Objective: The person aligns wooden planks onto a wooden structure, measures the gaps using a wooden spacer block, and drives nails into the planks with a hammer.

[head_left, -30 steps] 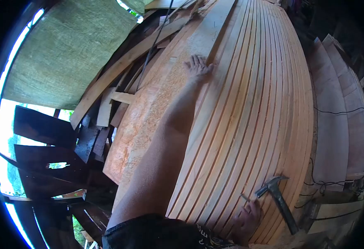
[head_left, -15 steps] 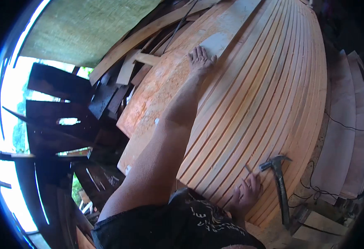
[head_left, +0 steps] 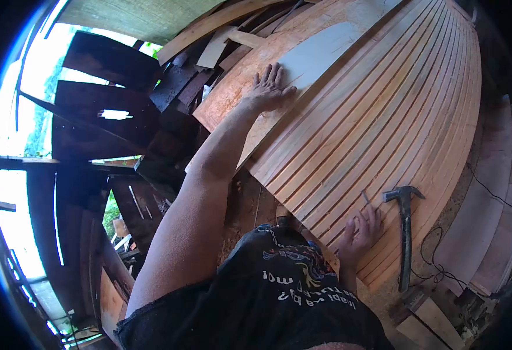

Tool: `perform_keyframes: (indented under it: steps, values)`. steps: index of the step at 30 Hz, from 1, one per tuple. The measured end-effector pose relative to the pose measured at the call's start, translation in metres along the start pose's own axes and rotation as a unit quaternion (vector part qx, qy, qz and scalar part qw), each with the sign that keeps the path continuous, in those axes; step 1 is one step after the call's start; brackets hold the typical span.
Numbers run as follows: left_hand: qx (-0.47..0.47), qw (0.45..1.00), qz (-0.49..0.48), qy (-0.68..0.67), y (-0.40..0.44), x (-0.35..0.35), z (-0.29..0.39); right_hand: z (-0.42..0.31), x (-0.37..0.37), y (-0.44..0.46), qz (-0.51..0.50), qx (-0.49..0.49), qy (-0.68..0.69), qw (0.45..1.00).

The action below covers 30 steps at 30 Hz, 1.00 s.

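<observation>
My left hand point(head_left: 266, 88) lies flat with fingers spread on a wide wooden board. It is beside the lower end of a pale smooth patch point(head_left: 320, 53). My right hand point(head_left: 361, 232) rests on the narrow wooden strips point(head_left: 349, 140) of a large curved, hull-like surface. Its fingers are curled, and a short thin stick point(head_left: 365, 196) sticks out past the fingertips; its kind is too small to make out. Just right of that hand, a claw hammer point(head_left: 405, 233) lies on the strips, untouched, its handle pointing towards me.
Dark planks point(head_left: 101, 119) and loose boards point(head_left: 212, 46) stand at the left. On the right lie thin curved wood sheets point(head_left: 477, 216) and a black cord point(head_left: 437, 268). A greenish sheet point(head_left: 139, 17) hangs at the upper left.
My left hand has slid along the board towards its near end, baring more of the pale patch. The view has shifted. My right hand and the hammer keep their places on the strips.
</observation>
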<state>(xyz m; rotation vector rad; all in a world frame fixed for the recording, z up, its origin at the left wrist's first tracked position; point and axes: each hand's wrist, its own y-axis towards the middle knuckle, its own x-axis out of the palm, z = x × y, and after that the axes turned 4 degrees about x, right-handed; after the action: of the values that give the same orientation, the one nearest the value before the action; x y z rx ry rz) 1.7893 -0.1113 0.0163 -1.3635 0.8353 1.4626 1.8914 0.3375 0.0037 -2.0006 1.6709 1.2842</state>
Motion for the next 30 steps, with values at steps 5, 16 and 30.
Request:
perform_keyframes:
  steps: [5,16,30]
  values:
    - [0.026,0.999,-0.034,0.002,-0.007,-0.002,-0.014,0.004,0.002,-0.004,0.003,-0.010,-0.009,1.000]
    - [0.082,0.996,0.013,0.022,-0.110,0.001,-0.061,0.005,0.007,-0.008,0.007,-0.010,-0.027,1.000]
    - [-0.006,0.990,0.128,-0.063,-0.157,0.035,0.006,-0.009,0.007,0.003,0.000,-0.022,-0.055,0.998]
